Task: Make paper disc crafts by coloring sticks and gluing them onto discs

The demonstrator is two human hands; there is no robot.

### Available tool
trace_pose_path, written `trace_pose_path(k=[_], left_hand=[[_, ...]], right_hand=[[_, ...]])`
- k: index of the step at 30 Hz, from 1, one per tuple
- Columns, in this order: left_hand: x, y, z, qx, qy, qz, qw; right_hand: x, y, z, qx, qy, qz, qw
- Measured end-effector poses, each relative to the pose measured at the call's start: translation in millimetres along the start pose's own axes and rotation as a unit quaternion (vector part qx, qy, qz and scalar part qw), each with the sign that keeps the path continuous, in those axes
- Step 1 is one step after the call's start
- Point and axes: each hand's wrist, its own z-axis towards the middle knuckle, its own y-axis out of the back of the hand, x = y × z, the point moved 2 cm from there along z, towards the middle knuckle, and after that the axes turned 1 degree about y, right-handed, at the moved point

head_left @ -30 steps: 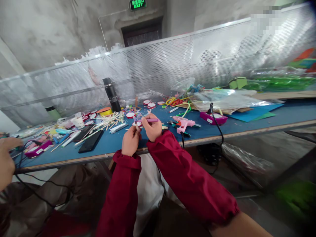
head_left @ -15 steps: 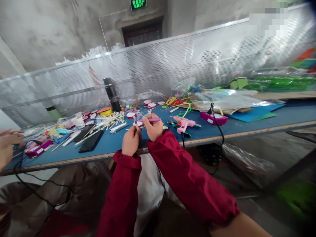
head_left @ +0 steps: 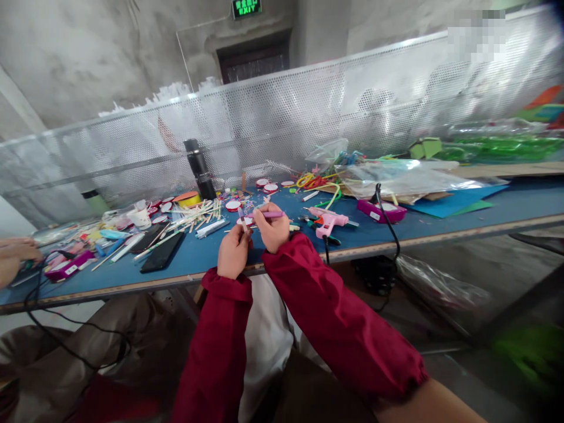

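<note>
My left hand point(head_left: 233, 254) is closed, pinching a small flat wooden stick point(head_left: 242, 220) whose upper part is purple. Held like a pen in my right hand point(head_left: 274, 230) is a purple marker point(head_left: 277, 214), its tip end pointing left toward the stick. Whether the tip touches the stick I cannot tell. Both hands are above the table's front edge, sleeves in dark red. A white-topped round red piece point(head_left: 233, 205) lies just behind the stick. To the right of my right hand rests a pink glue gun point(head_left: 330, 220).
Left of my hands are a black phone point(head_left: 162, 254), loose wooden sticks point(head_left: 198, 216) and a black bottle point(head_left: 200, 170). A co-worker's hands point(head_left: 15, 258) are at the far left. Purple boxes point(head_left: 381, 211) with black cables and plastic sheets point(head_left: 405, 175) lie on the blue table point(head_left: 432, 232).
My hands stay almost in place, with the marker shifted very slightly left. The co-worker's hands at the far left have moved a little.
</note>
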Motion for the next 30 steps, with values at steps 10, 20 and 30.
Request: trace_pose_path(k=[10, 20, 30], left_hand=[[-2.9, 0.6, -1.0, 0.003, -0.008, -0.004, 1.000], [1.5, -0.6, 0.6, -0.001, -0.005, -0.001, 1.000], [-0.7, -0.3, 0.3, 0.000, -0.008, -0.012, 1.000]], right_hand=[[0.3, 1.9, -0.2, -0.005, 0.008, -0.019, 1.000], [-2.4, -0.5, 0.1, -0.005, 0.003, -0.003, 1.000], [1.3, 1.1, -1.1, -0.007, 0.014, -0.004, 1.000]])
